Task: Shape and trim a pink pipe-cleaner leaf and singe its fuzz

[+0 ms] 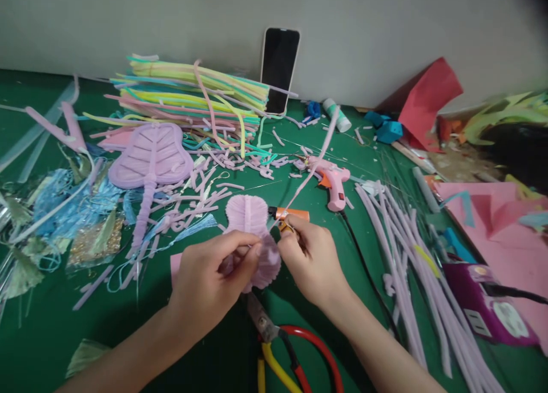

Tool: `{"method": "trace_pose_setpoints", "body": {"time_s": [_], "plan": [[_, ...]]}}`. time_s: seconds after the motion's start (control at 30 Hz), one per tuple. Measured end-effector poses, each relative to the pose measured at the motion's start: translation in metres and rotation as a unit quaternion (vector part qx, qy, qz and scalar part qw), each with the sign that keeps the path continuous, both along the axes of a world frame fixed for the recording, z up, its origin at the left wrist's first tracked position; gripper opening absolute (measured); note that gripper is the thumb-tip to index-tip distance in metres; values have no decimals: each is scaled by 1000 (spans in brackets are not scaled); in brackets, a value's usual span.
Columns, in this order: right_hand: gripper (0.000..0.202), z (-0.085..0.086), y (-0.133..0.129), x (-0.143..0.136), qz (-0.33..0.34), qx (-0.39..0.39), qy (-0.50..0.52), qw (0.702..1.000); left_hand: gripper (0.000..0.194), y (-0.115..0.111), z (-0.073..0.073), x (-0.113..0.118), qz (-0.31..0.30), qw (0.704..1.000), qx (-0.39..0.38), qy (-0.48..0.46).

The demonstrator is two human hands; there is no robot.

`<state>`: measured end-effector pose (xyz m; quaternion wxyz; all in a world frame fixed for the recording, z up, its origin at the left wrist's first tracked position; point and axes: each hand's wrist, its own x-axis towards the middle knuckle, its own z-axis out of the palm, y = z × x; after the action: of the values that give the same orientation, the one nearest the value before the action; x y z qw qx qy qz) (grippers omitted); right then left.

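Note:
A small lilac pipe-cleaner fan (246, 213), ribbed and with a scalloped edge, lies between my two hands. My left hand (209, 279) is closed at its left side, thumb and forefinger pinched together over its middle; the exact grip is partly hidden. At its right edge my right hand (314, 259) has its fingers closed around a long lilac pipe cleaner (319, 162), which slants up and away. An orange-yellow ring-like piece shows at the right fingers. Just below the fan lie scissors (263, 321) with dark blades, beside red and yellow handles (319, 347).
A larger lilac fan (152, 153), blue tassels (60, 202) and pipe-cleaner bundles (192, 90) lie left and behind. A pink glue gun (336, 182) with a black cord, an orange lighter (293, 214) and loose lilac pipe cleaners (411, 273) lie right. A phone (280, 68) leans on the wall.

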<state>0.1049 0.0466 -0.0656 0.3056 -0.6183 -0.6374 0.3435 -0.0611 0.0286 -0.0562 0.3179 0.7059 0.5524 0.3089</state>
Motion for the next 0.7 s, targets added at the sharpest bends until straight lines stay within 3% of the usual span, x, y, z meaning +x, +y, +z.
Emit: {"method": "trace_pose_setpoints", "body": {"time_s": [0.47,0.6,0.7], "plan": [[23,-1,-1,-1,-4,-16,34,999,16,0,0,-1,12,1000,-5,13],[24,-1,0,1,-3,-63,117,991,14,0,0,-2,22,1000,14,1],[26,-1,3,3,5,-122,235,964,11,1,1,-3,22,999,31,-8]]}}
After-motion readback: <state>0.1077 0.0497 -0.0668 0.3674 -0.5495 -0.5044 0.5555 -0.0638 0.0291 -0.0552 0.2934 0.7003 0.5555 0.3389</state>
